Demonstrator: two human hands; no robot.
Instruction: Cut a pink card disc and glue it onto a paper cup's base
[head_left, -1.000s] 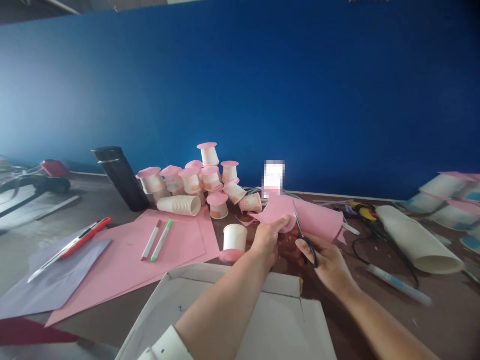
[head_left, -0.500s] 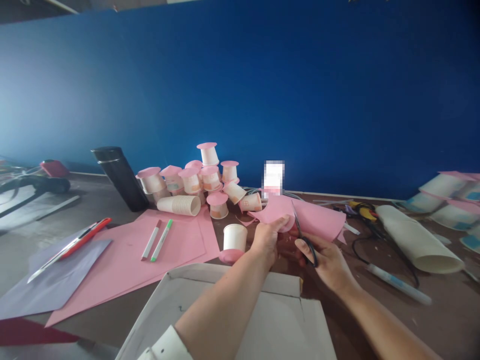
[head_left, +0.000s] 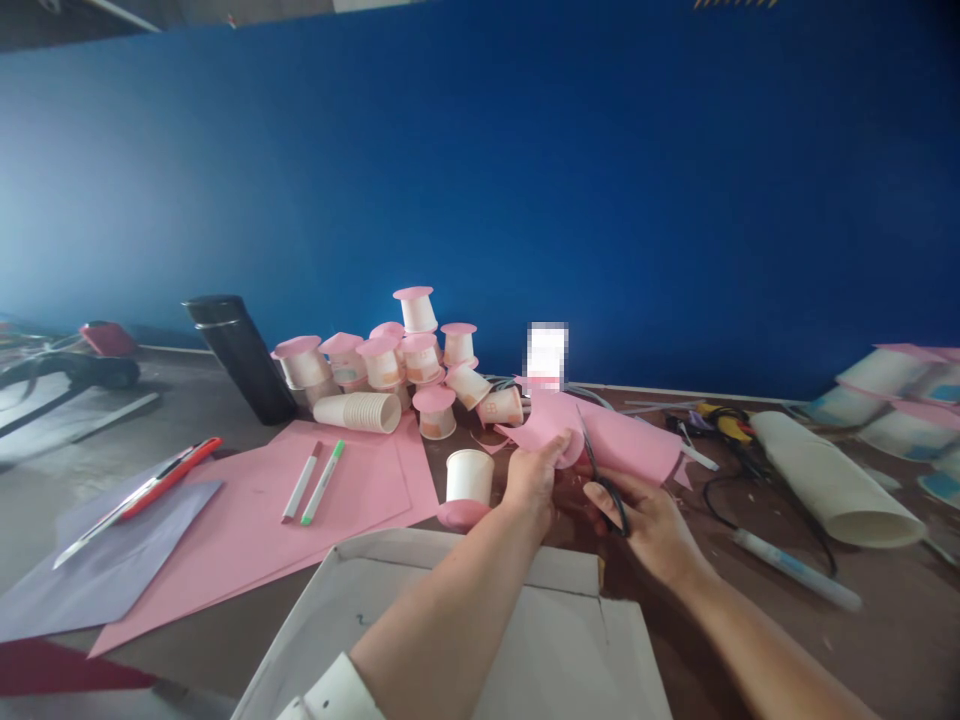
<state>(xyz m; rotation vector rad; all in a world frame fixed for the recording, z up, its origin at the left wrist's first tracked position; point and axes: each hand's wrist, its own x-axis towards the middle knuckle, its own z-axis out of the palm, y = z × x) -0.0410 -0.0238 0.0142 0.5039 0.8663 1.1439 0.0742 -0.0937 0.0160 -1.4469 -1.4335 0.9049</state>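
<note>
My left hand [head_left: 534, 480] pinches a piece of pink paper [head_left: 630, 435] by its lower left part, over the middle of the table. The paper curls to the right, and a jagged cut edge shows at its left. My right hand [head_left: 652, 525] is closed round the black handles of a pair of scissors [head_left: 611, 500]. Their blades point up and lie at the paper, just right of my left fingers. Close to my left wrist stands a white paper cup [head_left: 470, 475] with a pink paper disc at its base.
Paper cups with pink discs [head_left: 382, 360] are piled at the back, beside a black flask [head_left: 240, 355]. Markers [head_left: 324, 482] lie on pink sheets [head_left: 247, 500]; a red utility knife [head_left: 161, 485] is at left. A rolled sheet [head_left: 832, 480] and cables lie at right, a white board [head_left: 555, 650] in front.
The scissors and my right hand have shifted slightly left and up along the paper. The paper's right end has dipped a little and moved left. My left hand stays almost in place.
</note>
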